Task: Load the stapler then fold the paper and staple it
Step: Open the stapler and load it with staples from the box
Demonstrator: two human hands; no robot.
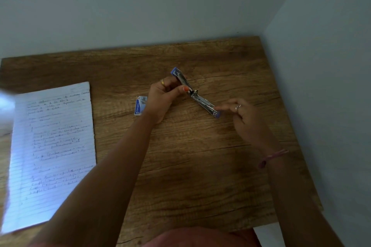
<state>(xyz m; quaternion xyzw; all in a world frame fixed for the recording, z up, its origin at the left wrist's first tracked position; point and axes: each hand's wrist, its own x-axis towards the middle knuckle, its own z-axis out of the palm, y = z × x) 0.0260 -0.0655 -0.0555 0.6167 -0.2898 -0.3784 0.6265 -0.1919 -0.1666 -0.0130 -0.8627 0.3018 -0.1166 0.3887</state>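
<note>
The stapler (195,92) lay swung fully open near the middle of the table (200,166), its 2 arms in a line. The left hand (163,97) gripped the far arm, fingers curled around it. The right hand (244,114) was relaxed, fingertips touching the near blue end. The staple box (140,105) sat just beside the left wrist; the paper (52,150) lay well apart at the left. The stapler looked stiff, light and slick, best held by its sides, clear of the hinge.
</note>
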